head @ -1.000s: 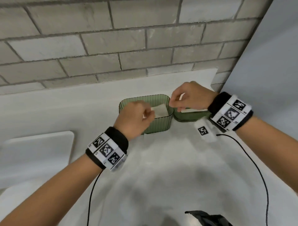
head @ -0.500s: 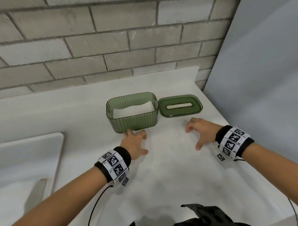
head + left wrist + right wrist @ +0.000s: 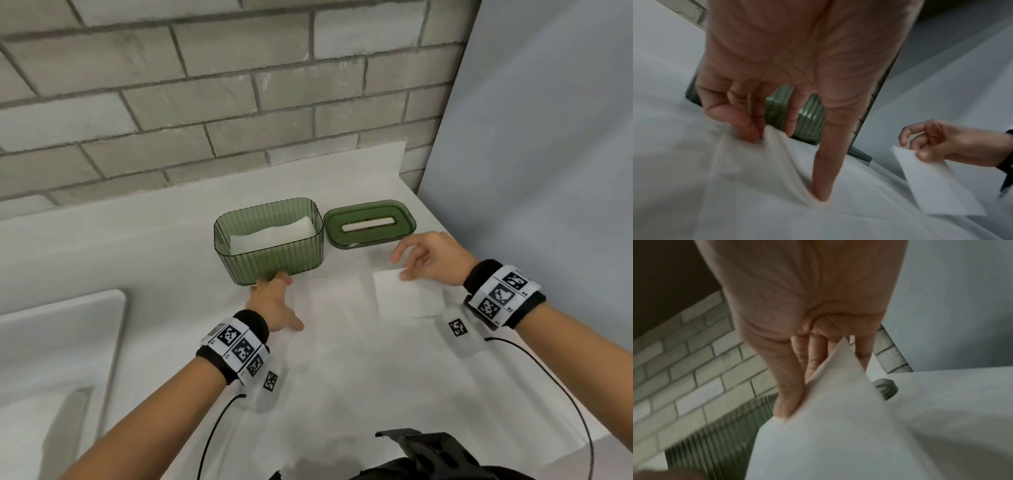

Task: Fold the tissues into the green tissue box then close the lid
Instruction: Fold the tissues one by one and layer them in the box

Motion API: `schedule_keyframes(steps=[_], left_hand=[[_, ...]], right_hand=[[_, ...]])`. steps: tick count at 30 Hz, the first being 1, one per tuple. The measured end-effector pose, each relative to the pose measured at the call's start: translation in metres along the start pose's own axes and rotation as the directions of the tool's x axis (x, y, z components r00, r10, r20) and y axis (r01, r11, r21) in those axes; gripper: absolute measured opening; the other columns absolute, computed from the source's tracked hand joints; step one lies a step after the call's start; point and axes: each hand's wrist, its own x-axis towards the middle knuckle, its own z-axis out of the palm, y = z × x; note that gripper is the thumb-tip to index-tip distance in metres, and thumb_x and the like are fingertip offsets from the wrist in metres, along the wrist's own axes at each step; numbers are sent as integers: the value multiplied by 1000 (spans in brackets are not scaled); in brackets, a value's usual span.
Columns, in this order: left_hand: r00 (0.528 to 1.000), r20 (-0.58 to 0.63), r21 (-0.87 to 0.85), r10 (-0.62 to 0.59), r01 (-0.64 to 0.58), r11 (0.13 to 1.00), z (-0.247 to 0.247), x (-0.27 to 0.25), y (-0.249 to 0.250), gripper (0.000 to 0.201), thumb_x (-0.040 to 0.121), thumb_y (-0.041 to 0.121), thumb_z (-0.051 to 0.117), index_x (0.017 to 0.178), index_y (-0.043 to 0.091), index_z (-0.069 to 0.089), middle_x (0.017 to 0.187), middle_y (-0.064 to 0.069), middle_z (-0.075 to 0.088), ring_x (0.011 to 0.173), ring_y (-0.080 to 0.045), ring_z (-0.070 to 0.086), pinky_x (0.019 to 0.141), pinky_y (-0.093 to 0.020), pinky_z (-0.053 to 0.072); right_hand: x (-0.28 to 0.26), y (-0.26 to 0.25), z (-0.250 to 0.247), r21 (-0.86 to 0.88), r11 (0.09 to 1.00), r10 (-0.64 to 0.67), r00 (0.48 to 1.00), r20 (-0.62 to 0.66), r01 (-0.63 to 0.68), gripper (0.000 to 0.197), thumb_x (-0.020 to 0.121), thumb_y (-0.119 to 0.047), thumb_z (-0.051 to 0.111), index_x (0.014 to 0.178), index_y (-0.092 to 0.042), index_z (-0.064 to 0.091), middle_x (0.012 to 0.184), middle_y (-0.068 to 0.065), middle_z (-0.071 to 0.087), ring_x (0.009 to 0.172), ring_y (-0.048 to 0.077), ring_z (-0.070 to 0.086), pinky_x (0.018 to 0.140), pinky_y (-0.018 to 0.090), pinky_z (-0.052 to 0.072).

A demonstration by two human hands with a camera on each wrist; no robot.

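Observation:
The green ribbed tissue box (image 3: 270, 260) stands open on the white counter with a folded white tissue (image 3: 274, 234) inside. Its green slotted lid (image 3: 370, 224) lies flat just right of it. A white tissue sheet (image 3: 404, 298) is spread in front of the box. My left hand (image 3: 274, 284) sits at the box's front wall; in the left wrist view its fingers (image 3: 748, 129) pinch up the sheet's left edge (image 3: 772, 146). My right hand (image 3: 402, 270) pinches the sheet's right corner between thumb and fingers (image 3: 789, 402) and lifts it off the counter.
A white basin (image 3: 61, 342) lies at the left. The brick wall (image 3: 239, 102) runs behind the box and a grey panel (image 3: 531, 171) closes the right side. Black cables trail from both wristbands. A dark object (image 3: 428, 452) sits at the bottom edge.
Both hands left the box and came down onto the sheet in front of it. The right hand has since raised the sheet's right corner; the left now pinches its left edge.

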Motion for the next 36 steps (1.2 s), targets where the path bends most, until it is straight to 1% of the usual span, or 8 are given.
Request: schedule_keyframes(steps=[6,11,14,16,18,24,33,36], left_hand=[[989,-144,-189,22,-50,981,-1,-12,-10,103,54,12,93,139,15,35,135,-15,34,123,-32,42,97,-32,43],[918,-374,-382,134,-284,879,-4,-33,-22,54,67,0,82,112,22,62,95,-8,59,64,-16,52,59,-12,45],[861,-454,-493,228,-456,741,-17,-54,-23,41,75,-2,76,105,26,71,72,-11,58,63,-17,48,63,-19,44],[842,-478,-538,248,-505,675,-27,-65,-27,40,80,-3,72,111,23,73,83,0,69,71,-20,55,69,-21,48],[867,-456,-571,202,-459,681,-33,-69,-41,38,81,-4,69,108,22,75,92,10,74,76,-23,60,74,-26,51],[964,-262,-597,50,-203,776,-8,-83,-75,36,81,-8,64,96,23,75,37,16,37,41,-4,31,52,-12,31],[927,-368,-678,-72,-214,704,-1,-110,-100,25,73,7,81,87,27,76,47,6,35,51,-17,32,60,-25,34],[929,-359,-735,-88,-223,641,3,-122,-101,25,76,3,78,91,23,78,72,8,68,69,-22,63,70,-28,52]], right_hand=[[-16,-13,4,377,925,-9,992,-122,55,18,73,-8,81,88,-15,74,72,9,73,67,10,65,84,28,49],[-19,-22,15,404,905,-61,981,-182,131,16,75,-3,79,85,-12,72,76,-4,71,76,11,64,85,34,51],[-18,-35,20,402,898,-110,976,-187,179,13,81,6,69,80,-6,73,83,-1,71,81,8,64,82,28,53],[-17,-44,20,428,884,-116,975,-191,189,15,83,7,66,82,-4,75,87,3,73,83,7,66,80,21,52],[-17,-53,20,466,864,-116,975,-190,194,12,84,5,66,87,-2,75,92,5,75,83,11,68,78,16,51],[-19,-81,42,562,811,-103,986,-134,161,18,74,5,76,88,-5,76,100,14,73,76,23,67,75,16,54],[-14,-116,98,694,709,-201,979,30,124,30,74,9,74,101,-5,71,105,20,65,83,32,64,73,22,55],[-16,-123,114,756,650,-193,979,62,80,29,77,10,71,101,-6,71,99,10,63,80,28,62,67,19,52]])
